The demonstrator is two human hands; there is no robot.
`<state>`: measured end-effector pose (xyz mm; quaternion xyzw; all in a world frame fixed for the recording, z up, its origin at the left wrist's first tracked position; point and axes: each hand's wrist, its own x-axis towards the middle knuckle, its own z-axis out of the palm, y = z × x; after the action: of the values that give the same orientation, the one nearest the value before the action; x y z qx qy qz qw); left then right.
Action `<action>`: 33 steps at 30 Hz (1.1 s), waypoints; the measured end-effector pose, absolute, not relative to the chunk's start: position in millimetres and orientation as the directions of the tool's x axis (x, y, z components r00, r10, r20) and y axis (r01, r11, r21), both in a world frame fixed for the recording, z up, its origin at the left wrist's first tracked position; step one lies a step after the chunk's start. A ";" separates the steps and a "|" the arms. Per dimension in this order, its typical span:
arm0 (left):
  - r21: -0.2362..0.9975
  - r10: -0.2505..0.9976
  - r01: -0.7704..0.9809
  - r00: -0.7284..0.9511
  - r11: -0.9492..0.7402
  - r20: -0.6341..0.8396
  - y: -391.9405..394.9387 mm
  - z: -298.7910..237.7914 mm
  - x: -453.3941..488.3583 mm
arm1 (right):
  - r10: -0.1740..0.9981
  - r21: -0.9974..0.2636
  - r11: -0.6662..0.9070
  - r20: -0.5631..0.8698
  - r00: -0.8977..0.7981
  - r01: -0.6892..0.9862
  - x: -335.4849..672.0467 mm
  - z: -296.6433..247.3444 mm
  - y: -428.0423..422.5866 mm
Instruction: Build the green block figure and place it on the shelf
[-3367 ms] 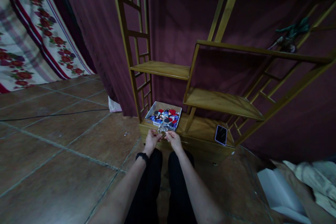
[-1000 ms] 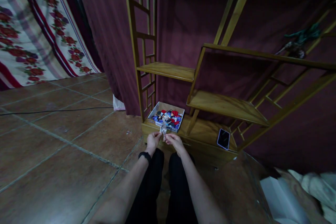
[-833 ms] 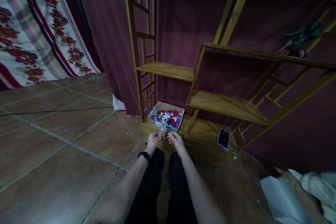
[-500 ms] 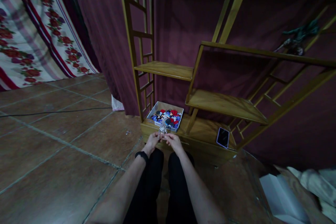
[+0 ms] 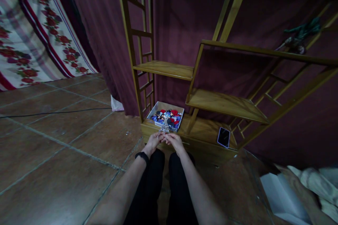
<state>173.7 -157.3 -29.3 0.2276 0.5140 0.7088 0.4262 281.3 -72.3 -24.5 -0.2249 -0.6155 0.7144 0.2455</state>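
Note:
My left hand (image 5: 154, 141) and my right hand (image 5: 173, 141) meet just in front of the low cabinet, fingers pinched together. Between them is a small, shiny piece of clear plastic wrap (image 5: 164, 129), gripped by both hands. Whether anything lies inside the wrap is too small to tell. Right behind it, a shallow box (image 5: 180, 108) stands on the cabinet. Small colourful figures (image 5: 169, 115) in red, blue, white and black fill the box. A dark band circles my left wrist.
A wooden shelf unit (image 5: 227, 105) rises before me, with a phone (image 5: 224, 137) on its lower board. A dark cable (image 5: 58, 113) crosses the tiled floor at left. At lower right lies a white box (image 5: 282, 197), beside part of another person (image 5: 311, 186).
My hands have drawn slightly closer together around the plastic wrap, which looks flatter and more spread. The view has shifted a little.

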 end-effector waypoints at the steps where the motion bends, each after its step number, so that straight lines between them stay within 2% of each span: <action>1: 0.918 0.843 -0.379 -0.526 -0.117 -0.110 -157.3 -29.0 173.6 | 0.630 -0.988 -0.134 -0.023 -0.777 -0.080 281.4 -24.4 -72.2; 3: 0.906 0.840 -0.402 -0.532 -0.134 -0.111 -157.8 -27.7 173.5 | 0.669 -0.985 -0.145 -0.027 -0.742 -0.095 281.5 -25.6 -70.7; 8: 0.886 0.825 -0.447 -0.543 -0.122 -0.160 -160.2 -22.6 173.4 | 0.852 -0.989 -0.094 -0.020 -0.523 -0.116 279.3 -33.2 -65.5; 13: 0.885 0.866 -0.458 -0.473 -0.084 -0.163 -162.0 -19.6 173.5 | 0.784 -0.993 -0.087 -0.016 -0.621 -0.085 276.0 -36.9 -65.3; 17: 0.891 0.889 -0.451 -0.428 -0.054 -0.162 -162.1 -17.7 174.3 | 0.775 -0.986 -0.142 -0.054 -0.629 -0.091 273.9 -38.5 -65.2; 22: 0.924 0.880 -0.380 -0.449 -0.034 -0.152 -162.2 -15.3 176.0 | 0.752 -0.984 -0.172 -0.097 -0.652 -0.053 272.8 -39.3 -64.3; 27: 0.946 0.815 -0.318 -0.564 -0.065 -0.134 -161.2 -17.3 176.3 | 0.799 -0.987 -0.151 -0.089 -0.594 -0.056 275.0 -35.3 -64.0; 33: 0.954 0.791 -0.283 -0.604 -0.101 -0.096 -161.3 -20.8 175.1 | 0.721 -0.972 -0.221 -0.105 -0.685 -0.083 280.2 -28.3 -65.9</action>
<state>175.1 -161.3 -20.8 0.2300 0.5520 0.7052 0.3808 280.2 -65.9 -28.3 -0.2847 -0.5596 0.7277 0.2763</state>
